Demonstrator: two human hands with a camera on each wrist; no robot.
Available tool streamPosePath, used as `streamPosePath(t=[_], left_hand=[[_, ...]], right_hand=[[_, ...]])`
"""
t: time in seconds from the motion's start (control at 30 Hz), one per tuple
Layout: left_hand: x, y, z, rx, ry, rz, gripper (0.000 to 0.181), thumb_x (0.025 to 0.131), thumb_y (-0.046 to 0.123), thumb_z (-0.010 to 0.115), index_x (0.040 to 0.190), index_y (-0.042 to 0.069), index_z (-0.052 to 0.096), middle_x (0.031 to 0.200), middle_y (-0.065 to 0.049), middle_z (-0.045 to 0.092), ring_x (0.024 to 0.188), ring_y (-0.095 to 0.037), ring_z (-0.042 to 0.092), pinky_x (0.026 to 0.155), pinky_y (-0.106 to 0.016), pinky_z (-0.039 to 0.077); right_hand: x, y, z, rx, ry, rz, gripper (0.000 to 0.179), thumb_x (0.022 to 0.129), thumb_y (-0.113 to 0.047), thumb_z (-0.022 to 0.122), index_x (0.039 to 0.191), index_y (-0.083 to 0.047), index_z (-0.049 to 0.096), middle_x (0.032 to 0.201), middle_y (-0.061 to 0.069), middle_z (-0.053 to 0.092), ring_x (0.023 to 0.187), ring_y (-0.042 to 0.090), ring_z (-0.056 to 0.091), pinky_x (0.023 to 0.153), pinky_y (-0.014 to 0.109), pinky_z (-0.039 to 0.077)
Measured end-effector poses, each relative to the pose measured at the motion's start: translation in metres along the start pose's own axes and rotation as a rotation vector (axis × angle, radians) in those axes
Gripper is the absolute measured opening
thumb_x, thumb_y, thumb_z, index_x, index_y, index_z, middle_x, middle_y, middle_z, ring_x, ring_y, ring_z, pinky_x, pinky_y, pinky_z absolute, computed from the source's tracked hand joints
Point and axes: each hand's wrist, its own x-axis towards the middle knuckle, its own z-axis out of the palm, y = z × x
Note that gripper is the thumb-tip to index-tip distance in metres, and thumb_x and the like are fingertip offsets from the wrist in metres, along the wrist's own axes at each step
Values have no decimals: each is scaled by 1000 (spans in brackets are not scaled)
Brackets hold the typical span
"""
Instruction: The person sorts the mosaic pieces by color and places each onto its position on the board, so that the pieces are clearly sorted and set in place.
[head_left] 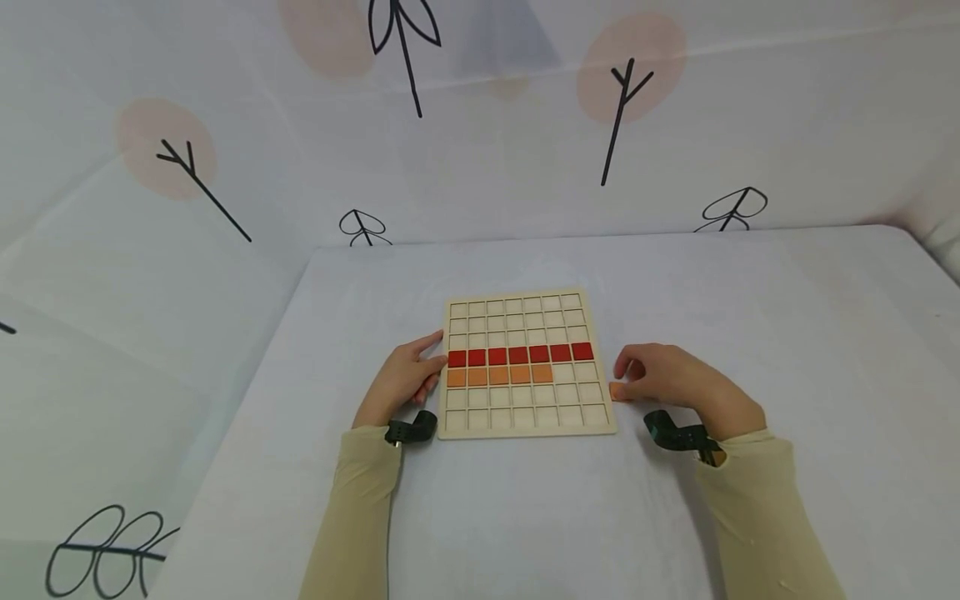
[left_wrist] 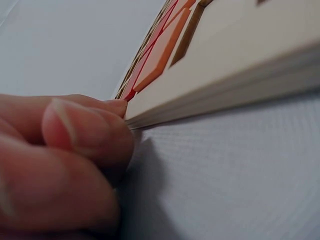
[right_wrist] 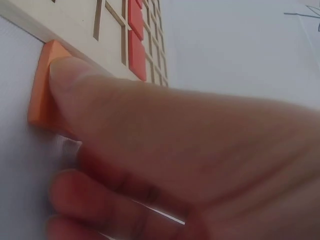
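Note:
A pale square grid board (head_left: 527, 422) lies flat on the white tabletop. A full row of red tiles (head_left: 497, 357) crosses it, with several orange tiles (head_left: 498, 377) in the row just below, filled from the left. My left hand (head_left: 401, 375) holds the board's left edge, thumb and fingertips right at the rim beside the end red tile. Just off the board's right edge, my right hand (head_left: 667, 375) holds a loose orange tile (right_wrist: 42, 95). The thumb (right_wrist: 75, 80) lies over that tile, and the other fingers curl below it.
The white cloth-covered table (head_left: 525, 517) reaches a patterned backdrop (head_left: 510, 167) behind and at the left. Each wrist wears a dark camera mount, on the left (head_left: 412, 427) and on the right (head_left: 675, 433). Bare grid cells lie above and below the coloured rows.

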Motion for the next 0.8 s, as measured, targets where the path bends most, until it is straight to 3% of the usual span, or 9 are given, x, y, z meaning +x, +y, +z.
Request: streamPosePath(t=[0.37, 0.8], left_hand=[[0, 1, 0, -9, -5, -1, 49, 88, 31, 56, 133, 36, 39, 54, -4, 48, 37, -15, 38, 38, -23, 35], [0, -1, -1, -4, -8, -13, 48, 87, 32, 56, 132, 37, 39, 54, -4, 47, 37, -15, 38, 38, -24, 35]], right_hand=[[-1, 0, 2, 7, -13, -9, 31, 74, -26, 71, 95, -10, 56, 79, 4, 51, 74, 19, 47, 61, 31, 38], [6, 2, 4, -18, 53, -14, 25, 75, -24, 71, 90, -8, 60, 83, 4, 53, 78, 21, 47, 66, 34, 41]])
